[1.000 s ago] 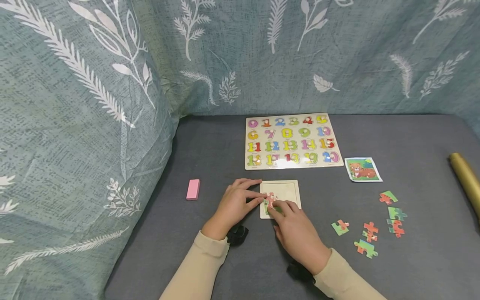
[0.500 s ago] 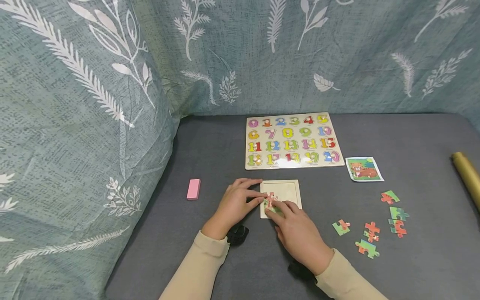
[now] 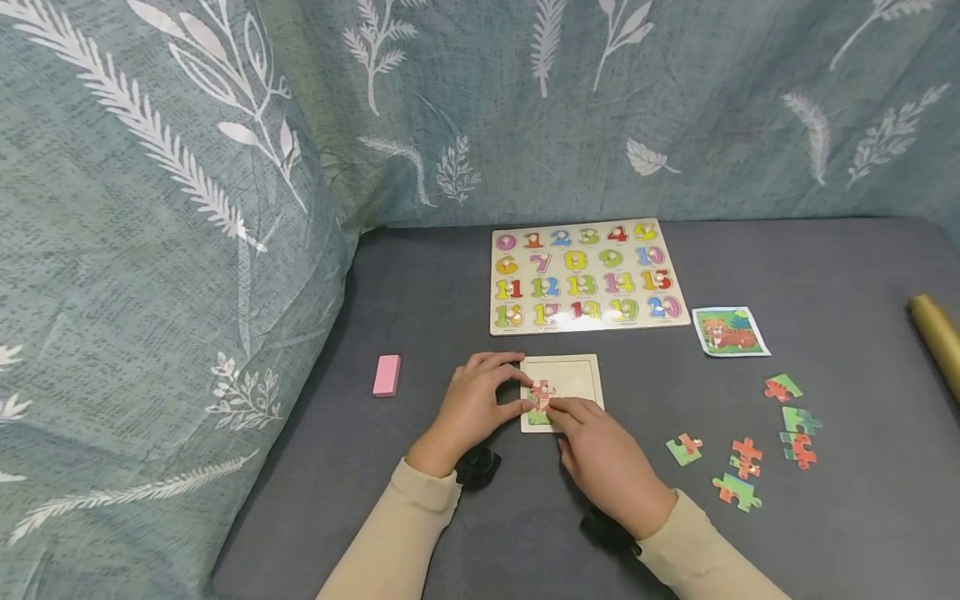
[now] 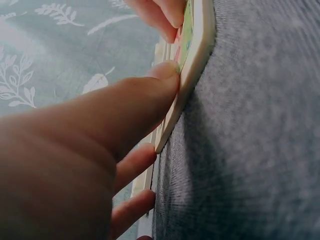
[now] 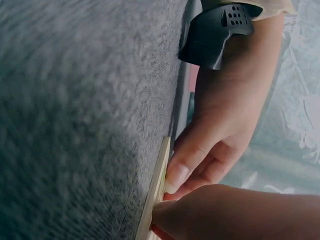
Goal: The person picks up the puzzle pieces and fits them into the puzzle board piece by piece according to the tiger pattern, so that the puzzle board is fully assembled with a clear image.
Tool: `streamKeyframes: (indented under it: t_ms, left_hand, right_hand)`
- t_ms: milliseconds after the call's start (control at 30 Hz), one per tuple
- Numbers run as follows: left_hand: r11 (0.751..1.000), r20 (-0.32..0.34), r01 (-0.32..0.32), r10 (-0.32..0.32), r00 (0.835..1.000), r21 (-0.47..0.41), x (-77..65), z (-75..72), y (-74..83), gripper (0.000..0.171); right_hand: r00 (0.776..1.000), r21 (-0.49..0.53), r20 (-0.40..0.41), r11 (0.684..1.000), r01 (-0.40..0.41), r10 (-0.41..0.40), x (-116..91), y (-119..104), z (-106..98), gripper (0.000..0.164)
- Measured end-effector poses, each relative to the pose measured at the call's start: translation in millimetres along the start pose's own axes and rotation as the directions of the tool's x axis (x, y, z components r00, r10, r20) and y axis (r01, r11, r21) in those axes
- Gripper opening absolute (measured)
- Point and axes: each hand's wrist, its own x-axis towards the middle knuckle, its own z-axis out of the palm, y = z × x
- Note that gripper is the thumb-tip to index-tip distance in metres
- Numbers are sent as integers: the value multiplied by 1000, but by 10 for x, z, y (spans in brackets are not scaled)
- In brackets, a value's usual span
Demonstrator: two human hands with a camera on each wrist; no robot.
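Note:
In the head view a square wooden puzzle tray (image 3: 581, 371) lies between both hands, with red and green jigsaw pieces (image 3: 542, 392) in its left part. My left hand (image 3: 474, 404) comes over the tray's left rim, its thumb and index fingertips at the pieces' left edge. In the left wrist view its thumb (image 4: 165, 72) presses at the tray rim and its other fingertips (image 4: 146, 152) touch the side. From the right, my right hand (image 3: 607, 458) rests its fingertips at the pieces' right edge, partly covering them.
Several loose jigsaw pieces (image 3: 737, 490) lie on the right of the grey table (image 3: 450, 275). A tiger picture card (image 3: 731, 332) and a wooden number board (image 3: 588, 279) lie behind. A pink block (image 3: 387, 375) is at left, a gold cylinder (image 3: 933, 337) at far right.
My right fingertips have slid slightly right, uncovering the lower green part of the pieces. My left index finger is more bent. The head view has shifted a little.

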Motion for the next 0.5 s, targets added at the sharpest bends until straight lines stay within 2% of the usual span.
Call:
streamKeyframes:
  t_ms: [233, 400, 500]
  left_hand:
    - [999, 15, 16, -17, 1000, 28, 15, 28, 22, 28]
    - [998, 8, 43, -44, 999, 43, 19, 57, 45, 30]
    - [997, 7, 51, -51, 999, 54, 19, 55, 55, 30]
  right_hand:
    - [1000, 27, -20, 999, 20, -19, 11, 40, -22, 36]
    - [998, 48, -55, 998, -29, 31, 18, 87, -49, 22]
    - [996, 51, -73, 998, -44, 48, 20, 109, -58, 22]
